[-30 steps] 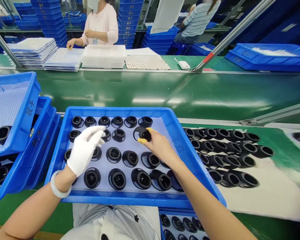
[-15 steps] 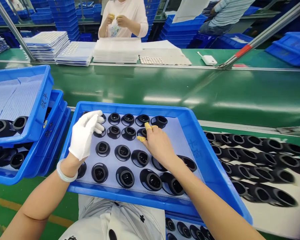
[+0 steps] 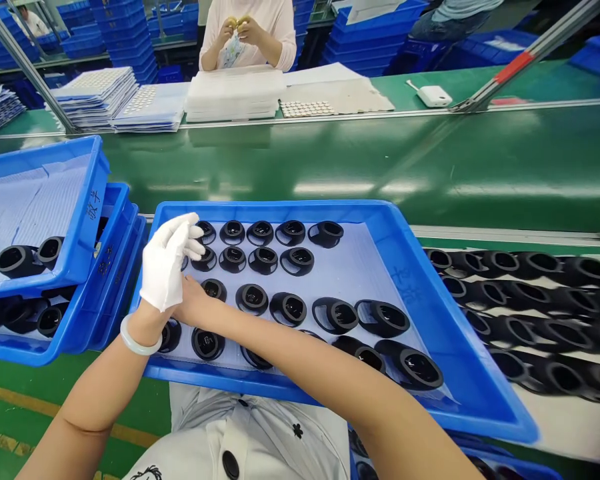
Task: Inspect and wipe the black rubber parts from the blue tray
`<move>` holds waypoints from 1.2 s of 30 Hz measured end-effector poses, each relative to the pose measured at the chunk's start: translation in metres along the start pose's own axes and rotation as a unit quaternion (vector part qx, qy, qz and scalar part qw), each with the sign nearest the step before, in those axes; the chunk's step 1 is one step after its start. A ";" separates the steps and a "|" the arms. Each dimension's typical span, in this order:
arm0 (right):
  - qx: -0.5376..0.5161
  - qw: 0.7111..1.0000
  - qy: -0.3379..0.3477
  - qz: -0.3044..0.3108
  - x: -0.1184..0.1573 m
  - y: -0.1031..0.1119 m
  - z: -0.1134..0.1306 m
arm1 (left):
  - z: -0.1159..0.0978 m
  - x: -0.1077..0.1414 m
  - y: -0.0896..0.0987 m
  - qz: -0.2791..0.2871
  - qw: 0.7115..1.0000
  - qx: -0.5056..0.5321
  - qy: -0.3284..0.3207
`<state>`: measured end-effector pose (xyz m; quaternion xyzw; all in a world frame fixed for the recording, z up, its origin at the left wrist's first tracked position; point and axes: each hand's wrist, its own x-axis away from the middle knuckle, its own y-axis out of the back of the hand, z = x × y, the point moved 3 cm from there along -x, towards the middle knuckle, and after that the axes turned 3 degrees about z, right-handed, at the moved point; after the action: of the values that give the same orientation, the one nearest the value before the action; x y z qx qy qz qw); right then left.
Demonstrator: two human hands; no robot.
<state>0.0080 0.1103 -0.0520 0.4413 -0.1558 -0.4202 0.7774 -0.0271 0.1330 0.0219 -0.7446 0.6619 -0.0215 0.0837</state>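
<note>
A shallow blue tray [image 3: 275,207] holds several black, hollow parts with slanted oval openings, set in rows on a pale sheet. My left hand [image 3: 166,263], in a white glove, hovers over the tray's left end with fingers bent and close together. Its palm is turned from view, so anything in it is hidden. My bare right hand [image 3: 195,303] reaches across to the left glove; its fingertips are hidden behind the glove. Beside both hands lies a black part [image 3: 214,289]. Another black part [image 3: 297,261] ends the second row.
Stacked blue trays [image 3: 97,220] stand at the left. More black parts [image 3: 530,293] lie in rows at the right. Behind the tray runs a green surface [image 3: 300,160], with paper stacks [image 3: 235,93] beyond. Across from me, a co-worker [image 3: 247,40] holds both hands together.
My right hand has left the second-row part and crossed left to my gloved hand. The left hand stays nearly in place. The view has shifted slightly.
</note>
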 end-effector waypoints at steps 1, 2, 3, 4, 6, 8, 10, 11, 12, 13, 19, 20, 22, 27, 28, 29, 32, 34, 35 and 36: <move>0.005 1.000 -0.002 0.006 -0.002 0.000 0.000 | 0.000 0.001 0.000 0.002 1.000 -0.004 -0.004; 0.014 1.000 -0.003 0.018 -0.002 0.002 -0.001 | -0.001 0.001 0.000 0.003 1.000 -0.007 -0.006; 0.024 0.999 -0.001 0.028 0.000 0.007 -0.002 | -0.001 0.001 0.001 0.002 1.000 -0.007 -0.007; 0.031 0.999 -0.001 0.033 0.004 0.015 -0.004 | -0.001 0.001 0.002 0.000 1.000 -0.005 -0.008; 0.040 0.999 -0.008 0.029 0.018 0.038 -0.008 | 0.000 0.001 0.004 -0.009 1.000 0.002 -0.010; 0.037 0.999 -0.031 -0.003 0.038 0.066 -0.013 | 0.000 0.001 0.005 -0.019 1.000 -0.004 -0.016; 0.026 0.996 -0.054 -0.064 0.062 0.093 -0.018 | -0.001 0.002 0.004 -0.019 0.999 -0.035 -0.014; 0.027 0.993 -0.058 -0.097 0.074 0.104 -0.020 | -0.001 0.004 0.002 -0.007 0.998 -0.058 -0.003; 0.035 0.989 -0.059 -0.130 0.086 0.114 -0.020 | -0.002 0.005 -0.001 0.018 0.996 -0.083 0.015; 0.049 0.984 -0.057 -0.163 0.096 0.121 -0.020 | -0.001 0.008 -0.005 0.059 0.992 -0.108 0.038; 0.154 0.943 -0.027 -0.292 0.127 0.131 -0.009 | 0.008 0.029 -0.031 0.334 0.928 -0.102 0.132; 0.158 0.940 -0.027 -0.301 0.128 0.130 -0.008 | 0.011 0.031 -0.032 0.335 0.928 -0.078 0.142; 0.156 0.936 -0.027 -0.315 0.129 0.129 -0.008 | 0.017 0.033 -0.033 0.323 0.931 -0.036 0.168; 0.137 0.932 -0.033 -0.333 0.131 0.125 -0.013 | 0.022 0.036 -0.036 0.320 0.922 0.028 0.217; 0.134 0.932 -0.038 -0.334 0.131 0.124 -0.015 | 0.021 0.036 -0.037 0.329 0.918 0.037 0.218; 0.132 0.932 -0.042 -0.335 0.132 0.124 -0.016 | 0.019 0.037 -0.039 0.338 0.915 0.042 0.216; 0.130 0.932 -0.052 -0.334 0.132 0.121 -0.018 | 0.015 0.039 -0.043 0.339 0.918 0.026 0.206; 0.128 0.932 -0.053 -0.335 0.132 0.119 -0.018 | 0.014 0.040 -0.043 0.318 0.924 0.005 0.211; 0.123 0.932 -0.052 -0.336 0.132 0.119 -0.018 | 0.014 0.040 -0.043 0.308 0.927 0.003 0.213; 0.116 0.933 -0.051 -0.338 0.132 0.118 -0.017 | 0.014 0.041 -0.042 0.300 0.930 0.005 0.211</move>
<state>0.1581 0.0460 0.0179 0.5331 -0.0845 -0.6589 0.5240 0.0216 0.0988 0.0114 -0.4889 0.8570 -0.1547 -0.0518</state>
